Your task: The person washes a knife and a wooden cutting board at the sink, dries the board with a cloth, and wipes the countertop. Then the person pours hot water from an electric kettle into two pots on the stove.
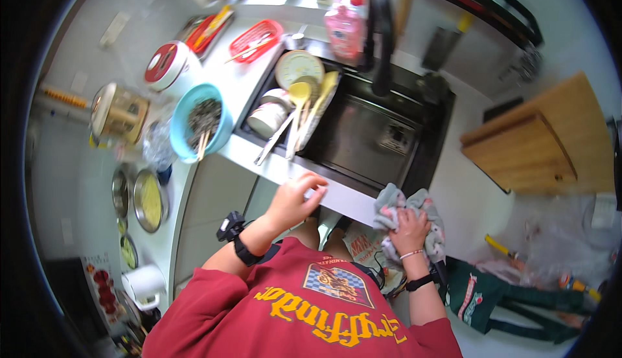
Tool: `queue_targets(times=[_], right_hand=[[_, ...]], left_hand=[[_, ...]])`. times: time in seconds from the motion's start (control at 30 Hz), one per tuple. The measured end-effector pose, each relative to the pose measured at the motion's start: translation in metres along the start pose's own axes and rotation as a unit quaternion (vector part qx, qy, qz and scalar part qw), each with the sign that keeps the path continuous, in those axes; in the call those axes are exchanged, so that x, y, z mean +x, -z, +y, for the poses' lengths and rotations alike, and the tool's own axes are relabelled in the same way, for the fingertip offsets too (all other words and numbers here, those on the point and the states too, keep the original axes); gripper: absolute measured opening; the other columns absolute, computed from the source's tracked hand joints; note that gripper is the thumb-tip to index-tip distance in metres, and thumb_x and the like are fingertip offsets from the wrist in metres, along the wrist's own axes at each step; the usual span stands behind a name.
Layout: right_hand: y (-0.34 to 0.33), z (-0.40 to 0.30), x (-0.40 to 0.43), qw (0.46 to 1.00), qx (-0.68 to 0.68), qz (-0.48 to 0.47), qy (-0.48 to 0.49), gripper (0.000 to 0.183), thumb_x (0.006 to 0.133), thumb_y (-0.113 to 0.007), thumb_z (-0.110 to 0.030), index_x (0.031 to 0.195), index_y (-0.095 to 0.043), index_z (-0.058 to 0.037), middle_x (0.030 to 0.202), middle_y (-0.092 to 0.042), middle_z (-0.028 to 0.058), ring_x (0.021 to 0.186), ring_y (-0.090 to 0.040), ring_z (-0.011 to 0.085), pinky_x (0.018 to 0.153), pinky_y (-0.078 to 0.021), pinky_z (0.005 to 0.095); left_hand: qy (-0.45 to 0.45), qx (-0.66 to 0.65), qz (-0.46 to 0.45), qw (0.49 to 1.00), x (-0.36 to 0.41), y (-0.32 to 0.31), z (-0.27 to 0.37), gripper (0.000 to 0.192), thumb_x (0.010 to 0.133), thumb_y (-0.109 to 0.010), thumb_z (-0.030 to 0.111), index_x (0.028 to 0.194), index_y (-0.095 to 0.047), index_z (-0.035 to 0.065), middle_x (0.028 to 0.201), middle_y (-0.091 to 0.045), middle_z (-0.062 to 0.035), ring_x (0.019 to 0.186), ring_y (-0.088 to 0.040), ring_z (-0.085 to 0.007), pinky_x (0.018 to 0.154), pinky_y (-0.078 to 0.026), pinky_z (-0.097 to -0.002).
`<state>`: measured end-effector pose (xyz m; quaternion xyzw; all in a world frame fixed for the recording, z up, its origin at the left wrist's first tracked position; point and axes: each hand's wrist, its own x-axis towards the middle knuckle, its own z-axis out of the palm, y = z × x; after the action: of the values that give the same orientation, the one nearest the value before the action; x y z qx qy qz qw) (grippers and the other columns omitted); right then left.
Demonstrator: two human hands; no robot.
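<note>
My right hand [410, 230] grips a grey patterned cloth [388, 207] at the counter's front edge, right of the sink. Nothing is in my left hand [299, 200], whose fingers are bent and apart just in front of the counter edge. Between and beyond the hands lies the black sink [359, 139]. Its left part holds a plate [299, 68], a white bowl or cup [267, 119] lying on its side, and a yellow ladle [300, 93] among other long utensils, with handles reaching over the front rim.
A black faucet [381, 42] and a pink bottle [342, 32] stand behind the sink. Left are a blue basin [226, 132] with dark food and chopsticks, a rice cooker [167, 64] and a red basket [257, 35]. Wooden boards [529, 149] and a dark green bag [478, 295] are right.
</note>
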<state>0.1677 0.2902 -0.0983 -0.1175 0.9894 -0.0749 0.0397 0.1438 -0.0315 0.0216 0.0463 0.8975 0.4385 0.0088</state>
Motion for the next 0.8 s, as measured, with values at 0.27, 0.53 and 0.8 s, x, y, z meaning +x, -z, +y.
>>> queue_targets(times=[0.27,0.53,0.8], right_hand=[[-0.009,-0.129,0.071,0.978,0.017,-0.013,0.207,0.058,0.058,-0.082,-0.031,0.113,-0.065,-0.0199,0.102,-0.06,0.0008,0.105,-0.052,0.0303,0.077,-0.0421,0.0453],[-0.027,-0.272,0.112,0.976,-0.016,-0.022,0.216,0.052,0.062,-0.083,-0.036,0.108,-0.063,-0.0191,0.113,-0.062,0.0011,0.11,-0.052,0.0336,0.079,-0.0463,0.0473],[-0.031,-0.359,0.073,0.937,-0.05,-0.073,0.339,0.073,0.069,-0.08,-0.04,0.129,-0.057,-0.0055,0.099,-0.065,0.007,0.101,-0.058,0.0395,0.097,-0.0465,0.0479]], left_hand=[[0.017,0.038,-0.031,0.999,-0.062,0.017,-0.066,0.019,0.088,-0.066,0.023,0.097,-0.066,0.0065,0.096,-0.065,-0.0119,0.087,-0.065,-0.0331,0.075,-0.053,-0.0424],[0.105,0.02,0.006,0.994,-0.135,0.089,-0.138,0.024,0.092,-0.061,0.029,0.101,-0.066,0.0071,0.098,-0.066,-0.0107,0.093,-0.064,-0.0307,0.081,-0.052,-0.0412],[0.177,-0.007,0.07,0.982,-0.236,0.164,-0.219,0.029,0.093,-0.058,0.033,0.104,-0.066,0.0068,0.103,-0.065,-0.0124,0.097,-0.063,-0.0327,0.085,-0.051,-0.0422]])
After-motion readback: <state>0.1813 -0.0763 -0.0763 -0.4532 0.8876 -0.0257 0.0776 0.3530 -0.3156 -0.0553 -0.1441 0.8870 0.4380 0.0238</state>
